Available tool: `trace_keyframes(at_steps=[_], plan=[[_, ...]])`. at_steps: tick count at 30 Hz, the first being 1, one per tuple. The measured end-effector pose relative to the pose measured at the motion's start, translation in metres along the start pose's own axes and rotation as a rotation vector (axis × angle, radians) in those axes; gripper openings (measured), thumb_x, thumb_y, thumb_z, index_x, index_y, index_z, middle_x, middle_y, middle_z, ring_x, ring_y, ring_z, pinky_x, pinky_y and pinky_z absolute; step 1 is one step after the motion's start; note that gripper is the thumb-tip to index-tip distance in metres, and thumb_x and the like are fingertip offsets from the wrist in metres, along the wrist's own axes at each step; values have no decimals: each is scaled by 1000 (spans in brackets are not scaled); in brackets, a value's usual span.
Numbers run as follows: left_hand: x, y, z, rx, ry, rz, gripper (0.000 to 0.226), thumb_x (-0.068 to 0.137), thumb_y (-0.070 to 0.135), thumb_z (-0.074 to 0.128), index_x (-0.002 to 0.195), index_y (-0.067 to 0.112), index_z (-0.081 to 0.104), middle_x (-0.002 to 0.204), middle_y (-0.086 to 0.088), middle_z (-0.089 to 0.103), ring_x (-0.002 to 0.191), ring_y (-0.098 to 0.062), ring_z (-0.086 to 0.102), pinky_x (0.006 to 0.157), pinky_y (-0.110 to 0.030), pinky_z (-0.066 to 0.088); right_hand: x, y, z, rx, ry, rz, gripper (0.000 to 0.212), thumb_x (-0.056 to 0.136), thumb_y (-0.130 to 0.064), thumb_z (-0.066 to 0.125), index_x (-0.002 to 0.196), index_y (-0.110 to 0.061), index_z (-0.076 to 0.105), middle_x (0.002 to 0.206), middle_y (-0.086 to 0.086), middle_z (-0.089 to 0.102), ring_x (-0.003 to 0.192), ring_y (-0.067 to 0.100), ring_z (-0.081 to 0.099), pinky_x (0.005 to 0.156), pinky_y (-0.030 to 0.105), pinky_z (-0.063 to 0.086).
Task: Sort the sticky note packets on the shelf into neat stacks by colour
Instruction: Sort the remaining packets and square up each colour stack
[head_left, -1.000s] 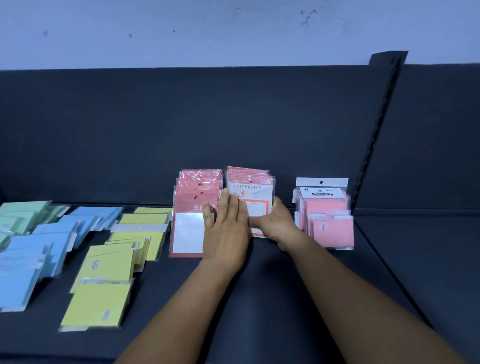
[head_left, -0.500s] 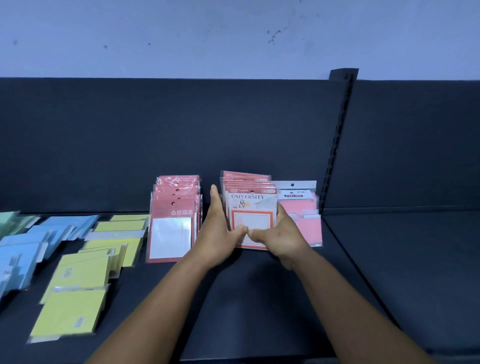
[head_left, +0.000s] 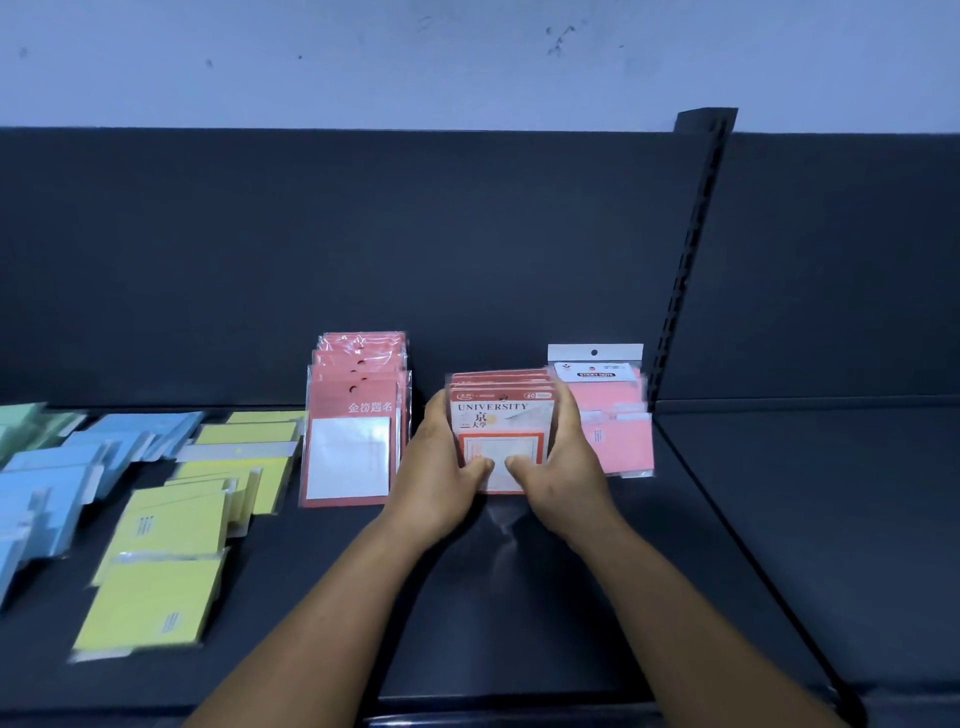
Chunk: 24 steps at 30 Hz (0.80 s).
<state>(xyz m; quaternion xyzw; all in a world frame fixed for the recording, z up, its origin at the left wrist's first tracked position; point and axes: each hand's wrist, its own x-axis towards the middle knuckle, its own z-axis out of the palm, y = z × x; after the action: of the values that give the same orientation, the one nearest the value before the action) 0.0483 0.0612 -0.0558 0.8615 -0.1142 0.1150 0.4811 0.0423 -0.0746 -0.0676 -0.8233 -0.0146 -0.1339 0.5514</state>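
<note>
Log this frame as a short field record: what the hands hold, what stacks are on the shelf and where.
left hand: grips left side of the UNIVERSITY packet stack
right hand: grips its right side
red packet stack: left of the hands, fanned
pink packet stack: right of the hands, near shelf upright
yellow packets: loose, overlapping
blue packets: far left, untidy
green packets: left edge, partly cut off
shelf: dark

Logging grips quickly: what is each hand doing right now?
Left hand: closed on the left side of the UNIVERSITY packet stack.
Right hand: closed on the same stack's right side.
</note>
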Motion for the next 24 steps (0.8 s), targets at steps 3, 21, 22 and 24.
trace_keyframes(at_steps=[3,21,22,24], plan=[[3,2,-1,-11,54,-8,71,83,0,64,138,29,32,112,21,54,101,3,52,85,-11,35,3,-4,2,6,23,-21,93,73,-11,58,149,-37,12,140,-10,48,127,9,49,107,38,41],[58,-11,20,100,98,-178,75,79,3,63,142,7,23,136,-6,49,115,-21,55,97,-38,45,57,-19,11,-342,-32,127,89,87,-9,62,151,-16,1,146,4,42,126,24,49,98,30,38],[59,-13,21,92,103,-187,76,81,3,62,144,8,20,137,-5,48,113,-20,55,94,-35,46,58,-20,12,-348,-36,138,91,87,-9,61,152,-18,-3,148,3,39,128,24,47,98,30,37],[63,-14,23,71,101,-209,79,84,2,59,147,11,14,138,0,47,109,-16,55,89,-27,44,60,-20,13,-346,-36,143,95,89,-8,59,152,-20,-11,151,3,34,129,24,45,100,30,36]])
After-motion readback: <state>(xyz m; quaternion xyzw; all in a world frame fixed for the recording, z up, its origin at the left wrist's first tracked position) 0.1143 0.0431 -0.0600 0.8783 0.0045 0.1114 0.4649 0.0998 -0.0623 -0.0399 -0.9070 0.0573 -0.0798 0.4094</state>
